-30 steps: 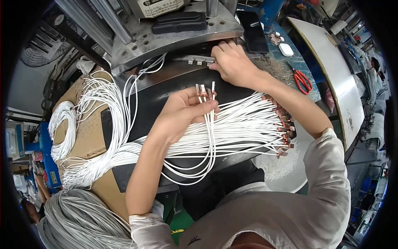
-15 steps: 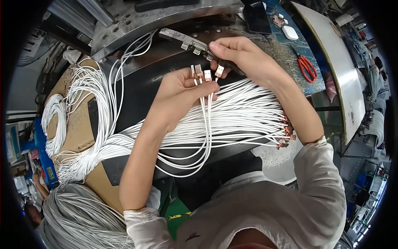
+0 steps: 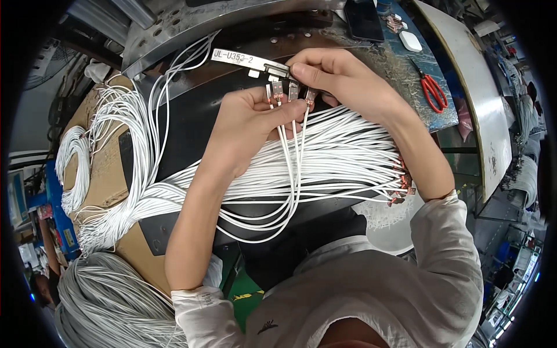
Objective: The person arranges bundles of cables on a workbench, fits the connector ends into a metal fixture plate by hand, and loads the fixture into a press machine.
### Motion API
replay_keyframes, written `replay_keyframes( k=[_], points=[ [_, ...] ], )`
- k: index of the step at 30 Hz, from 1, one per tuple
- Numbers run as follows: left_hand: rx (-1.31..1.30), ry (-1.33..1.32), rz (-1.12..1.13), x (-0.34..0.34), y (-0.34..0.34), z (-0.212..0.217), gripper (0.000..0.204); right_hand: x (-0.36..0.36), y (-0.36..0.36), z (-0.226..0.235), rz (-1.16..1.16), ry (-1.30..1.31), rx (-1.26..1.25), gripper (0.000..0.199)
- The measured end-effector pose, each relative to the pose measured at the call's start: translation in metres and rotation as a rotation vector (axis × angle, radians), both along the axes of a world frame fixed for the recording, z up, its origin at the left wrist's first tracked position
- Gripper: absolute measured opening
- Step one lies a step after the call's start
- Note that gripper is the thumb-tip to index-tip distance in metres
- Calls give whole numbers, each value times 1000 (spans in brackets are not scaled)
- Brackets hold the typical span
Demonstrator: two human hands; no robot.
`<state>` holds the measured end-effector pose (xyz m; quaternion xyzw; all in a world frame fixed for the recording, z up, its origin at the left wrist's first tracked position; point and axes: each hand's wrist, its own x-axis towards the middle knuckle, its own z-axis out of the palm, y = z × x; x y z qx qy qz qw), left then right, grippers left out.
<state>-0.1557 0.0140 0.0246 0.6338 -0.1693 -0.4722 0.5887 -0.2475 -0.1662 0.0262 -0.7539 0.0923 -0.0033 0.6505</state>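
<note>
My left hand (image 3: 246, 130) is closed on several white USB cables, pinching them just below their metal USB plugs (image 3: 278, 89). The plugs point up in a row, and the cables loop down from the hand. In my right hand (image 3: 351, 81), thumb on top, is a slim metal bar fixture (image 3: 235, 57) with small pale tabs along its lower edge. The bar's right end is hidden by the fingers. Plugs and bar meet or nearly meet; whether any plug is seated in it I cannot tell. Below both hands lies a wide bundle of white cables (image 3: 331, 156).
A metal machine bed (image 3: 191, 29) spans the back. Red-handled cutters (image 3: 432, 93), a dark phone (image 3: 364, 22) and a white case (image 3: 410, 41) lie at the back right. A coil of grey cable (image 3: 116, 301) sits lower left, and a white tub (image 3: 394, 223) stands below the bench edge.
The plugs have come up close beneath the metal bar. The bar has shifted slightly left and turned, so its printed face shows more fully. Both hands keep their grip.
</note>
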Motion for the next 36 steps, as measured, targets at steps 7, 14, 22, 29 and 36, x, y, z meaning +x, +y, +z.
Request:
replay_keyframes(
  k=[7, 14, 22, 29, 36],
  points=[
    [-16, -6, 19, 1, 2, 1, 22, -3, 0, 5, 23, -22, -88, 26],
    [-20, -31, 40, 1, 4, -2, 28, -1, -12, 1, 137, -20, -20, 26],
    [-42, -63, -157, 6, 11, -2, 45, -6, -8, 10, 86, -6, -58, 44],
    [-15, -9, -149, 6, 10, 2, 56, -3, -8, 7, 54, -42, -47, 38],
    [-13, 4, -99, 6, 11, 0, 61, -4, -14, 7, 106, -20, -109, 35]
  ],
)
